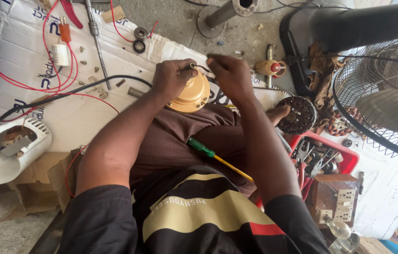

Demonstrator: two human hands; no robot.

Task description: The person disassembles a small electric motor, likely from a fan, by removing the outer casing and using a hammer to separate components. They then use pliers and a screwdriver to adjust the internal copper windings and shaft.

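Note:
My left hand grips the top of a round gold-coloured motor housing that rests on my lap. My right hand is pinched on a thin dark wire at the housing's top, close beside the left hand's fingertips. A screwdriver with a green handle and yellow shaft lies across my brown-clad thigh below the housing. What the left fingers pinch at the housing's tip is too small to make out.
White cardboard on the floor carries red wires, a black cable, a metal shaft and two bearings. A wound stator, a red tool tray, a fan cage and a white cover lie around.

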